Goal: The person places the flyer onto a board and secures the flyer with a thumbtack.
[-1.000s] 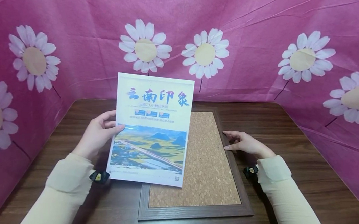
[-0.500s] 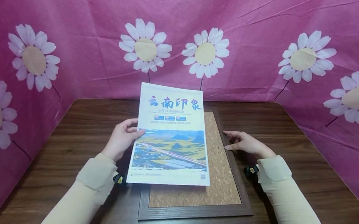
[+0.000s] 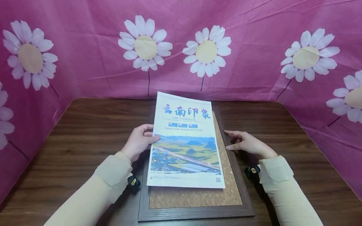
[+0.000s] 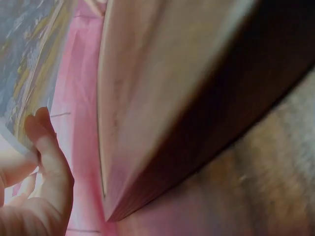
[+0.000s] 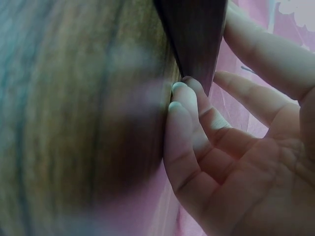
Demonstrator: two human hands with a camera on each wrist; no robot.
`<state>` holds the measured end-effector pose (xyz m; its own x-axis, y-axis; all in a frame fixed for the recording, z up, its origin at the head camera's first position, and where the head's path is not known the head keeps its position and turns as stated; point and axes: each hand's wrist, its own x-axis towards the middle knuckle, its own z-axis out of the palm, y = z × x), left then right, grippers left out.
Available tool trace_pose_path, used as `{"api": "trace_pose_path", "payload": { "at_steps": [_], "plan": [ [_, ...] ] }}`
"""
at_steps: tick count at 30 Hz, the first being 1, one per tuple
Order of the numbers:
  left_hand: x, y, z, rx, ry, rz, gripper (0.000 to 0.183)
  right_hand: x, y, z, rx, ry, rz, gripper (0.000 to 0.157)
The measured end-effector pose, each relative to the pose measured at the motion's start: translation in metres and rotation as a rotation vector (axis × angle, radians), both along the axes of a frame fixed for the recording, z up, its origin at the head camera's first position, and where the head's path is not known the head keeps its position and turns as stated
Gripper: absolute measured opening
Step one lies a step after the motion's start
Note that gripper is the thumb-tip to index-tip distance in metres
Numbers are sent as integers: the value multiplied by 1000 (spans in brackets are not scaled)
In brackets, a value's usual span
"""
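My left hand (image 3: 141,141) pinches the left edge of a printed poster sheet (image 3: 187,150), thumb on the front face and fingers behind. The sheet carries Chinese lettering above a landscape picture, and its far end is tilted up. It hangs over a framed cork board (image 3: 195,198), hiding much of the cork. That board lies flat on the table with its dark brown wooden rim showing. My right hand (image 3: 248,145) touches the rim's right side with thumb and fingertips. In the right wrist view, the fingertips (image 5: 181,115) rest low against the frame's dark side.
The dark wood-grain table (image 3: 78,149) extends around the board on both sides. Behind it and along the sides hangs a pink cloth (image 3: 250,27) printed with large white daisies. Each wrist has a small black device (image 3: 133,182) strapped on.
My left hand has carried the poster sheet rightward and lower, so it now covers more of the cork board. My right hand and the board stay in place.
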<state>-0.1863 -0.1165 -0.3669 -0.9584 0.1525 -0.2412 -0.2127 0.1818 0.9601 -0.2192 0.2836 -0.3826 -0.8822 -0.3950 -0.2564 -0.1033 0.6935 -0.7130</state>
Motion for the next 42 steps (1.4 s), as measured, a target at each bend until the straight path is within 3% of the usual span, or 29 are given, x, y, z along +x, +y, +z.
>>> {"api": "trace_pose_path", "payload": {
  "at_steps": [11,22,30,42],
  "plan": [
    [-4,12,-5,-102,-51,-49,50,-2,0,0,33,16,16,73],
    [-7,17,-7,-104,-78,-116,46,-3,4,-3,14,20,39,73],
    [-8,12,-6,-205,-83,-119,42,-1,4,-3,9,21,34,73],
    [-8,8,-5,-147,-133,-138,37,2,2,-2,-20,1,18,72]
  ]
}}
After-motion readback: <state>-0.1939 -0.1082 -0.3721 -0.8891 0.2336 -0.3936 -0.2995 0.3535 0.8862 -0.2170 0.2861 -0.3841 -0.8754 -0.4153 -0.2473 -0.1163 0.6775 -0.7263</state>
